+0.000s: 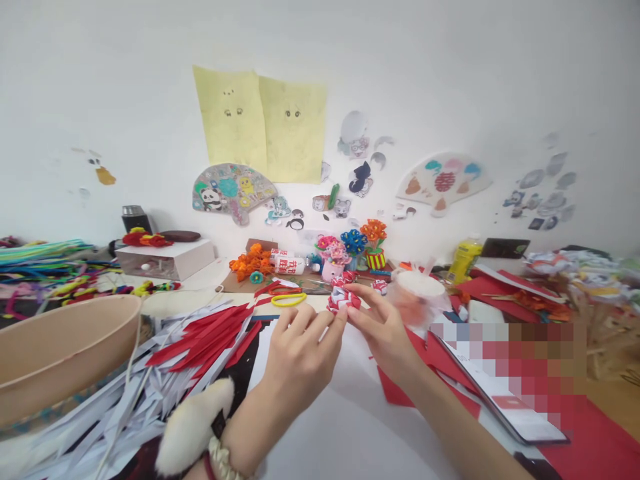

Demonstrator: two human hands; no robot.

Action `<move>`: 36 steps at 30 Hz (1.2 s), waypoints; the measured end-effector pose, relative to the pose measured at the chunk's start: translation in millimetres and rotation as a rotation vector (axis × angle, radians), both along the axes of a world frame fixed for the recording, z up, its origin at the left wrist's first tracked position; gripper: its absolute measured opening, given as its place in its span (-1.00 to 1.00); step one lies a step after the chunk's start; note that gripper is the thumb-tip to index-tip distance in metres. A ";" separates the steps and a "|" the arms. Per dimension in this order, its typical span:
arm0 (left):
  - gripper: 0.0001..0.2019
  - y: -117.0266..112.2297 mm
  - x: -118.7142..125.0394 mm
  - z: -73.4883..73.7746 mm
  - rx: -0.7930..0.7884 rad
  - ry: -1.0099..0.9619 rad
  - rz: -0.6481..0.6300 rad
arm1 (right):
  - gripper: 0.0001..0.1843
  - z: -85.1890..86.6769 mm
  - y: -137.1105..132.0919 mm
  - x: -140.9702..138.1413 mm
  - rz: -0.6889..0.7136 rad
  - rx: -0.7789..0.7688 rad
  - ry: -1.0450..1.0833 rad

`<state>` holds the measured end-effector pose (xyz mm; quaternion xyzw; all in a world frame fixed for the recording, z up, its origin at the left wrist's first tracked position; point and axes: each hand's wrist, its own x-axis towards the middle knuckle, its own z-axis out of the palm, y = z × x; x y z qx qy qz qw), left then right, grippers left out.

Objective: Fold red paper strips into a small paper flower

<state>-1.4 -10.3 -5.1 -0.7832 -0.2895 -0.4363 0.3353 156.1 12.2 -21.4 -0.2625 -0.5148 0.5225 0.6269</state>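
Observation:
Both my hands meet over the middle of the table on a small folded red-and-white paper piece point(343, 299). My left hand point(299, 353) is curled, its fingertips pinching the piece's left side. My right hand point(381, 327) grips the piece from the right with thumb and fingers. A pile of red and white paper strips point(200, 340) lies just to the left of my hands. A yellow loop point(289, 300) lies behind them.
A beige bowl point(65, 347) stands at the left front. Pipe cleaners point(45, 267), a white box point(170, 259), a glue bottle point(290, 265), paper flowers point(373, 241), a clear cup point(419, 293) and red sheets point(595, 440) surround the hands. The wall rises behind.

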 end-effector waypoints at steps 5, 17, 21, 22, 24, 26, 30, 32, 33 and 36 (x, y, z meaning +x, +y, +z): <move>-0.78 -4.7 2.3 4.6 -0.132 -0.240 -0.198 | -0.66 2.4 -1.4 1.0 -0.013 -0.016 0.016; -0.96 -2.8 2.5 10.3 -0.522 -0.465 -0.213 | -0.67 4.4 -4.3 -1.1 -0.050 0.092 -0.115; -0.96 -1.0 1.8 8.9 -0.556 -0.456 -0.184 | -0.67 3.7 -3.7 -0.6 -0.055 0.120 -0.125; -0.96 -0.6 1.6 8.7 -0.554 -0.459 -0.181 | -0.67 3.1 -3.4 -0.4 -0.053 0.123 -0.122; -0.96 -0.2 1.5 8.3 -0.543 -0.463 -0.177 | -0.67 1.8 -2.8 0.1 -0.043 0.128 -0.111; -0.97 -0.3 1.8 8.1 -0.537 -0.458 -0.176 | -0.67 0.9 -2.4 0.2 -0.028 0.132 -0.105; -0.97 -1.1 2.2 8.0 -0.538 -0.446 -0.173 | -0.67 0.9 -2.1 0.3 -0.020 0.147 -0.118; -0.95 -1.2 1.9 8.3 -0.534 -0.442 -0.174 | -0.68 1.4 -2.3 0.5 -0.029 0.159 -0.138; -0.94 -1.1 1.8 8.4 -0.529 -0.437 -0.173 | -0.69 1.5 -2.4 0.5 -0.035 0.167 -0.150; -0.92 0.1 1.5 7.3 -0.490 -0.395 -0.139 | -0.70 0.5 -1.9 -0.2 -0.063 0.202 -0.184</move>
